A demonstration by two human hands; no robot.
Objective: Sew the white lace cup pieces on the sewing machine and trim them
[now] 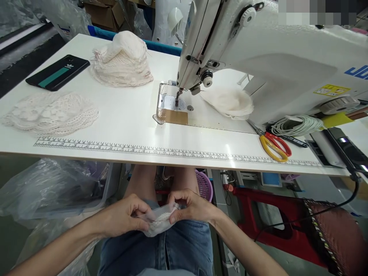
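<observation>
Taking the sewing machine point(258, 57) as landmark: far to its left on the desk point(129, 115), a flat lace pile point(51, 113) is laid, and behind that a dark wallet point(57, 72) printed with a trefoil logo and small lettering too tiny to be read. Nearer the machine's left a taller stack of lace pieces point(123, 63) is seen. Below the machine, over the lap, a small white fabric piece point(159, 222) is pinched by the left hand point(123, 216) and the right hand point(192, 209), both grips closed on it. A ruler scale point(143, 148) is printed along the desk edge. Right of the needle, scissors point(273, 145) with red and yellow handles are laid. Blue letters "JU" are partly shown on the machine.
</observation>
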